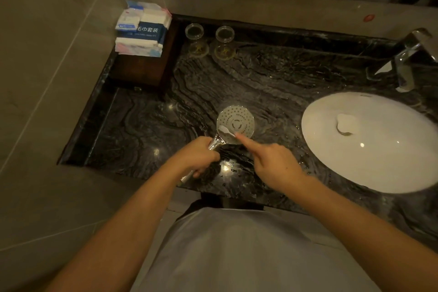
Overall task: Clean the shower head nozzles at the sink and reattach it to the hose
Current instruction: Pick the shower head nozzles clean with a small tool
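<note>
The chrome shower head (237, 118) lies face up over the black marble counter (260, 78), its round nozzle plate showing. My left hand (196, 156) grips its handle, whose lower end pokes out below my fist. My right hand (272, 163) points its straight index finger at the near edge of the nozzle plate, pressing a small white scrap (225, 131) that looks like tissue. The other fingers of that hand are curled. No hose is in view.
The white oval sink basin (379, 161) with its drain plug sits to the right, under a chrome faucet (407, 64). Two upturned glasses (194, 31) (224, 33) stand at the back. Wrapped towel packs (142, 28) rest on a wooden box (142, 71) by the left wall.
</note>
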The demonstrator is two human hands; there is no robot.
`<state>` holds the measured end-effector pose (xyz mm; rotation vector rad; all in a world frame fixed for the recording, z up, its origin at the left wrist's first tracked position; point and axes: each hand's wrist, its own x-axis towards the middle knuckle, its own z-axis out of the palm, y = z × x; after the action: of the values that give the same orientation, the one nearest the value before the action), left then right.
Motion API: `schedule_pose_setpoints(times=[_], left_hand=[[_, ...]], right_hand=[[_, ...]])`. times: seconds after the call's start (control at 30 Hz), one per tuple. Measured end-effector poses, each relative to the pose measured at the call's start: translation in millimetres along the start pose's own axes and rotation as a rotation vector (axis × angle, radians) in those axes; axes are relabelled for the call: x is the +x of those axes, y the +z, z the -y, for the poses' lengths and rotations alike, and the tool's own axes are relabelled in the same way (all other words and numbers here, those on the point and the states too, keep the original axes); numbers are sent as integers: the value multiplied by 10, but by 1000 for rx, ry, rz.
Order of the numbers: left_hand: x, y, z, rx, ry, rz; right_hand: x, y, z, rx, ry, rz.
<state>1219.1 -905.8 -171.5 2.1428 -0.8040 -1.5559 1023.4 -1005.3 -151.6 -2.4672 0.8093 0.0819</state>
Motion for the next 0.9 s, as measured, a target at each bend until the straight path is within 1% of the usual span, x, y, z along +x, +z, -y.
schedule_pose_setpoints(times=[0.07, 0.13, 0.17, 0.3, 0.37, 0.43, 0.47, 0.53, 0.57, 0.63, 0.73, 0.8, 0.83, 0.9], left_hand=[[9, 19, 20, -16, -14, 0], [10, 28, 26, -36, -17, -9], [14, 31, 27, -41, -17, -11], [30, 55, 56, -49, -23, 13], [35, 70, 75, -39, -19, 15], [28, 76, 80, -38, -18, 1], [28, 78, 78, -41, -20, -1], [31, 90, 59, -40, -25, -1], [36, 99, 45, -32, -26, -1], [61, 129, 52, -12, -31, -2], [75, 184, 87, -27, -38, -14], [76, 205, 97, -25, -44, -15], [68, 207, 103, -31, -47, -21], [55, 218, 117, -50, -47, -22]], right_hand=[[85, -68, -74, -16, 74, -48], [183, -183, -164, 41, 184, -109], [202, -210, -165, 55, 195, -114], [91, -60, 41, 13, 40, 48], [127, -68, -34, 6, 76, 28], [194, -109, -97, 70, 147, -22], [202, -108, -76, 84, 134, -14], [142, -54, 14, 10, 73, 65], [139, -42, 19, 10, 79, 64], [179, -40, -20, 88, 157, 12], [189, -30, 21, 28, 145, 51], [183, -16, 43, 18, 153, 12], [172, -6, 73, -24, 133, 34], [186, 3, 27, 12, 143, 46]])
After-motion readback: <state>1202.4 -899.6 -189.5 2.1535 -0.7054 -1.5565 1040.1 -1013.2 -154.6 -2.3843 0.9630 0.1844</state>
